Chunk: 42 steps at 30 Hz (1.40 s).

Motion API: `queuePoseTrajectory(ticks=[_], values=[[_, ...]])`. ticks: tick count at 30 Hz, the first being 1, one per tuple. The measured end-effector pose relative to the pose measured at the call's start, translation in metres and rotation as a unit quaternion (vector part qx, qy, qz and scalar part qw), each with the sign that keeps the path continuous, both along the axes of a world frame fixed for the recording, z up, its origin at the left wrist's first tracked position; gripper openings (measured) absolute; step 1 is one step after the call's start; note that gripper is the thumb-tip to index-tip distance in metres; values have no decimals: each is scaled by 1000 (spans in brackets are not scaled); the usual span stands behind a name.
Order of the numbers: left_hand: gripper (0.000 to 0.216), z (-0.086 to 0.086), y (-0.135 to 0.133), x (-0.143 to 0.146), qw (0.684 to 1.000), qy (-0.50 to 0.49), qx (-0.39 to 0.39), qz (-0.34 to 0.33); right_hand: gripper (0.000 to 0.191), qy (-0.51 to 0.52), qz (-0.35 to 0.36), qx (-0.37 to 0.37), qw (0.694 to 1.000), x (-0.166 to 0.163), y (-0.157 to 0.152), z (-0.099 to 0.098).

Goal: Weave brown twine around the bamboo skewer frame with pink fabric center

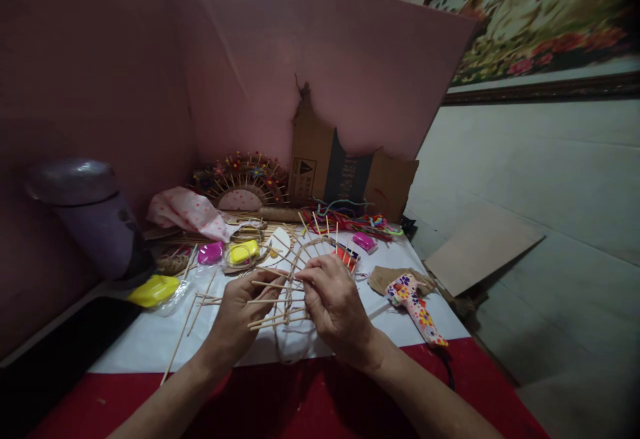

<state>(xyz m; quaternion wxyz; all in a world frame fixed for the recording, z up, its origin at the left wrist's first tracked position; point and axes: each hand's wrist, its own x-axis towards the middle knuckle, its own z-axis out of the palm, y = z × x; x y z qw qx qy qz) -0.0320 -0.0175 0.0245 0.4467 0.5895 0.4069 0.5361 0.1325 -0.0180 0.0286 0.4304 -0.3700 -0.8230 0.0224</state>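
Between my hands is a half-round frame of thin wooden sticks (276, 301) bound with brown twine, its sticks pointing outward along the curve. My left hand (245, 309) closes round the frame's left side, with sticks jutting past the fingers. At the inner side of the curve, my right hand (337, 302) pinches the frame with thumb and fingers; what lies right under the fingertips is hidden. A loop of twine (278, 347) hangs below the frame. Loose sticks (180, 339) lie left of my left hand.
A flower-patterned glue gun (417, 312) lies at right. Yellow (155, 290) and magenta (210, 253) clay packs, a patterned cloth (185, 212) and pipe cleaners (345, 217) lie around. Behind stand a decorated fan shape (240, 199) and torn cardboard (313, 152); a purple bottle (100, 225) is left.
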Motion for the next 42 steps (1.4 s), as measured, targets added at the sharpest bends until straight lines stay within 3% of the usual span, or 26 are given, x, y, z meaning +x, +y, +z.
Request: queuePoseTrajectory(ticks=[16, 35, 42], values=[[16, 1, 0, 3, 1000, -4, -4, 3, 20, -9, 11, 2, 1000, 2, -2, 2], [17, -3, 2, 2, 1000, 14, -2, 4, 23, -155, -23, 79, 984, -1, -1, 2], [18, -5, 2, 1, 1000, 2, -6, -5, 18, -53, -4, 46, 998, -2, -3, 1]])
